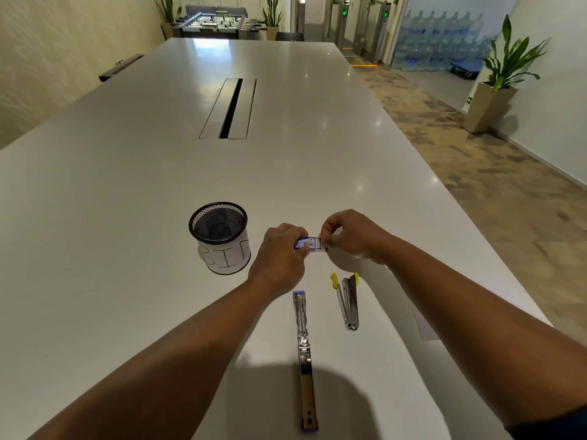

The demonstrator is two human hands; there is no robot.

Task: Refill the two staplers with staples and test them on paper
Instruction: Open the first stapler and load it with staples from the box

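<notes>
1. White and glossy, the table (127, 192) carries everything, with a long slot cover (229, 108) set into its middle.
2. Both hands meet above the table toward its near right part, holding a small blue-and-white staple box (312, 243).
3. Left hand (279, 254) has its fingers curled round the box's left end.
4. Right hand (349, 235) pinches the box's right end between thumb and fingertips.
5. Purple-tipped stapler (304, 357) lies opened out flat, running lengthwise toward the near edge.
6. Yellow-tipped stapler (348, 301) lies just to its right, its arms spread in a V.
7. Paper sheet (424, 327) shows partly under the right forearm, by the right edge.
8. Black mesh cup (219, 236) with a white label stands left of the hands.
</notes>
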